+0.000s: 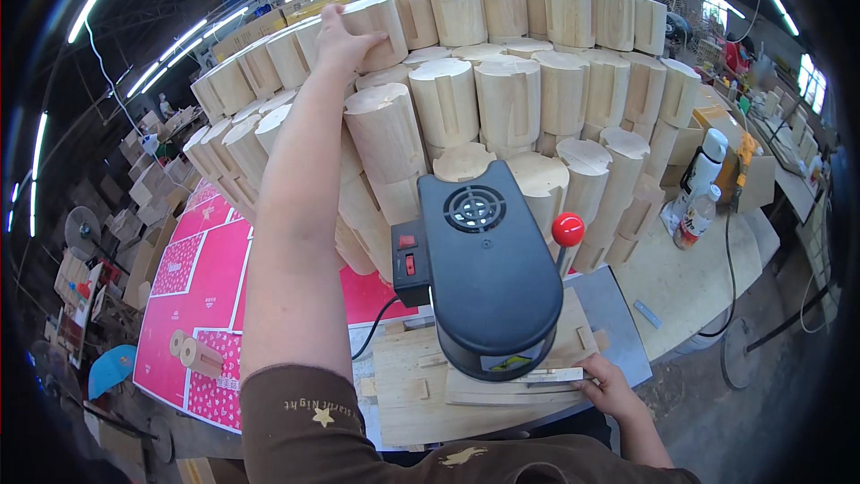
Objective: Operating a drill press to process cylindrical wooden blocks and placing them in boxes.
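Observation:
My left arm stretches far forward to the top tier of stacked wooden cylinders. There my left hand (345,43) is closed on a grooved wooden cylinder (381,22), its thumb spread across the side; the other fingers are partly hidden. Close to me at the right, my right hand (611,387) pinches the end of a narrow pale bar (560,375). This bar lies at the front of a black bench machine (488,278) with a red-knobbed lever (568,229). Beneath the machine is a wooden board (417,403) with small blocks on it. The machine's head hides its working part.
Tiers of wooden cylinders (443,103) wall off the far side. Two small wooden pieces (202,358) lie on the pink printed sheet (210,264) at left. To the right stand a white flask (708,161) and a plastic bottle (697,220), with a black cable (733,278) nearby.

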{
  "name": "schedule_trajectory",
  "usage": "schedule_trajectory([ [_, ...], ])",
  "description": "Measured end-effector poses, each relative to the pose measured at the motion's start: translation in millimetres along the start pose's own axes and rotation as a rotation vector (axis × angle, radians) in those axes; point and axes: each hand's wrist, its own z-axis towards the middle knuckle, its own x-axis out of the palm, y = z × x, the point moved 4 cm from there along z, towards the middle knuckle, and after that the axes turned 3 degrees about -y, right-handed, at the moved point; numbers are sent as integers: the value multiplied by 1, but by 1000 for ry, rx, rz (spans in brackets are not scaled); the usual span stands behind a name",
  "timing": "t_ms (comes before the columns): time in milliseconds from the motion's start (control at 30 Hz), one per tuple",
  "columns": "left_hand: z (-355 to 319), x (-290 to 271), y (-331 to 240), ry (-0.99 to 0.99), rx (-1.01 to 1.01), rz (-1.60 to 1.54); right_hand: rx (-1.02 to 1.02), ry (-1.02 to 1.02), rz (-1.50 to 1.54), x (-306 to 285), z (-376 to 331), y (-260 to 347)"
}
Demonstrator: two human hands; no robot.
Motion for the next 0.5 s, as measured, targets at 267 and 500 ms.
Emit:
schedule_trajectory([
  [267,-70,-104,-3,-259,-8,-690,-39,43,8,1,0,-4],
  [500,-256,-193,33,-42,-232,-806,-93,-8,-2,11,3,-13],
])
